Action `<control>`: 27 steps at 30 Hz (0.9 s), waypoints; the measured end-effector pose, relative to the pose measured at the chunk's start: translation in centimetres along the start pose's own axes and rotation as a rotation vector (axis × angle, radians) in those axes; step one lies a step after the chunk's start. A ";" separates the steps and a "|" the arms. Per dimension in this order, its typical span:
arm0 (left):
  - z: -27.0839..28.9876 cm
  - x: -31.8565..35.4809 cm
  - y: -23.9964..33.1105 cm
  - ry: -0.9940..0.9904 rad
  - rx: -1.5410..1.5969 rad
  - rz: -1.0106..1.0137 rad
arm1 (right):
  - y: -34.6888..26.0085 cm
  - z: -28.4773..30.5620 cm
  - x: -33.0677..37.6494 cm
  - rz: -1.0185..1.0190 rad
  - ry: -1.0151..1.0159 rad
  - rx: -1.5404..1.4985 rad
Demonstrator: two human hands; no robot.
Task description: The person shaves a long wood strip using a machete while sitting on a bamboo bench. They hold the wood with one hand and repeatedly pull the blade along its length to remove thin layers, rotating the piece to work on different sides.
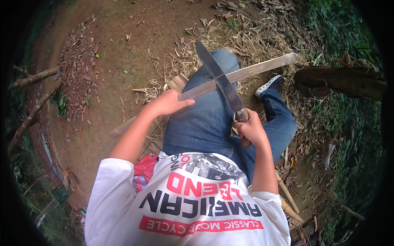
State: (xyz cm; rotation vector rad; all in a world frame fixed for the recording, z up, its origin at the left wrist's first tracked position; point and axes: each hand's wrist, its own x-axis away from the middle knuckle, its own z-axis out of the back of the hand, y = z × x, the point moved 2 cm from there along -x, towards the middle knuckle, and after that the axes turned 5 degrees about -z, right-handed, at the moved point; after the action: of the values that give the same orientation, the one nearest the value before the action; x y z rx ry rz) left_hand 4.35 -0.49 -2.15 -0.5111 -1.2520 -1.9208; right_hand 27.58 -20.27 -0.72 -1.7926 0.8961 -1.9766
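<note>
Across my raised thigh lies a long flat bamboo strip (262, 67), slanting up to the far right. My left hand (169, 102) grips its near left end, thumb along the top. In my right hand (251, 129) is a machete (210, 61), its wooden handle wrapped by my fingers. The dark, broad blade points up and to the left and crosses over the strip near its middle. Blade and strip appear to touch there. Under both is my leg in blue jeans (197, 127).
Pale curled shavings (262, 41) and dry leaves cover the ground ahead and to the right. A thick brown log (340, 82) lies at the right, near my shoe (269, 85). Bamboo poles (289, 197) lie behind my right arm. Branches (35, 102) stand at the left; a red bag (144, 169) sits by my left side.
</note>
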 end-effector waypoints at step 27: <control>7.9 14.1 -15.3 -0.157 -0.194 0.246 | 1.1 0.1 0.3 -0.079 -0.012 -0.031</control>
State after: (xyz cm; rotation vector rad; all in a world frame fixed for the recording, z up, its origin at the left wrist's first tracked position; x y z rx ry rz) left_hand -16.95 4.52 1.90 -0.8888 -1.0478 -1.8276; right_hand 27.44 -21.29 -1.19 -1.8829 0.8691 -2.0076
